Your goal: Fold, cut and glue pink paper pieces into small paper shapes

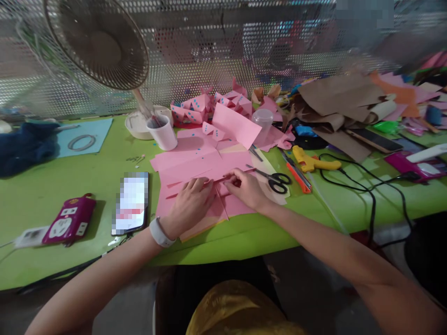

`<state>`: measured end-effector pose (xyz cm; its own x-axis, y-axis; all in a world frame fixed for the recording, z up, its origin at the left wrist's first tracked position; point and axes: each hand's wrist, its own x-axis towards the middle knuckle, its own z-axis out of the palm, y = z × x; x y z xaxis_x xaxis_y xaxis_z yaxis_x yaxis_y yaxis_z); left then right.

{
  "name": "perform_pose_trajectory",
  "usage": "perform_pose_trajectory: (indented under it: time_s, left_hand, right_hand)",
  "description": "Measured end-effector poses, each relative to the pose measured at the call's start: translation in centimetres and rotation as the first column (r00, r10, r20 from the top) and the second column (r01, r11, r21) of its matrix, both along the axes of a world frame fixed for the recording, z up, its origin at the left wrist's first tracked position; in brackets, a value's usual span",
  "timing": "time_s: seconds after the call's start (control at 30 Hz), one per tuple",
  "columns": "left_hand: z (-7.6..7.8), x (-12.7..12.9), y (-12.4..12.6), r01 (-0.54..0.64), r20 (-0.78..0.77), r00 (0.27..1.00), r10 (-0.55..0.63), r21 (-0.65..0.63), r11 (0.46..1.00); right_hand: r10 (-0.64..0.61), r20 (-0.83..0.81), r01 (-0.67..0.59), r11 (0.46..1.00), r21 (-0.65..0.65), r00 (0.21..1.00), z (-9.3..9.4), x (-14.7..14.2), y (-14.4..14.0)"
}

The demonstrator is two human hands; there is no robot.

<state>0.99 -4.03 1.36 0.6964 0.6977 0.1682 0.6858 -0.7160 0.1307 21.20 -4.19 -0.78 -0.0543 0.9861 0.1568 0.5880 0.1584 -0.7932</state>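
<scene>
Both hands, left hand (190, 202) and right hand (244, 186), pinch a pink paper strip (223, 179); beyond them, a white cup (164, 134) holds sticks.

Black-handled steel scissors (275, 179), yellow plastic glue gun (310, 163), white paper cup (163, 132), round metal desk fan (101, 39), magenta power strip (69, 219), green table (42, 186)

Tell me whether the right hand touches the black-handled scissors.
Apart. The head view shows the right hand on pink paper, with paper visible between it and the black-handled scissors.
</scene>
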Motion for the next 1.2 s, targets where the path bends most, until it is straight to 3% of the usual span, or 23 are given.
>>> perform_pose_trajectory:
  time_s: [0.37, 0.9, 1.2]
  left_hand:
    - [-1.3, -0.6, -0.3, 0.006, 0.054, 0.999, -0.009, 0.053, 0.999]
    - [-1.3, -0.4, -0.3, 0.046, 0.019, 0.999, -0.048, 0.133, 0.99]
    - [-0.7, -0.6, -0.6, 0.183, 0.095, 0.975, -0.2, 0.161, 0.97]
  right_hand:
    - [0.003, 0.153, -0.019, 0.995, 0.103, 0.988, 0.1, -0.4, -0.1]
    - [0.015, 0.186, -0.03, 0.997, 0.076, 0.982, 0.0, -0.4, 0.0]
    - [0.021, 0.202, -0.039, 0.996, 0.085, 0.979, 0.4, -0.4, -0.2]
